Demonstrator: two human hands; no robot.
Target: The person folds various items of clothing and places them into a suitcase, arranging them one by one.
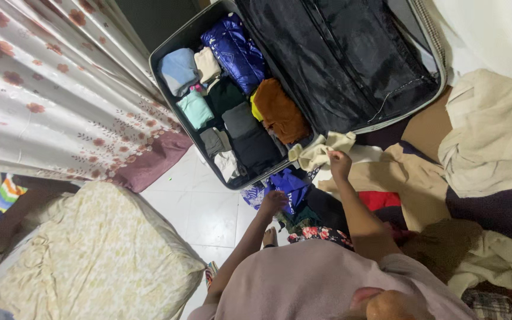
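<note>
Cream garment (321, 151), crumpled, lies at the near corner of an open suitcase (173, 50), pinched in the closed fingers of the right hand (339, 163). Left hand (272, 201) rests on a blue patterned cloth (288, 185) just outside the case; its grip cannot be told. One half of the case holds folded clothes in rows: a blue puffer jacket (235, 50), a rust-brown piece (280, 109), teal, grey and black items. Its black lid (339, 59) lies flat. White tiled floor (200, 204), floral curtain (60, 89) and loose clothing surround it.
</note>
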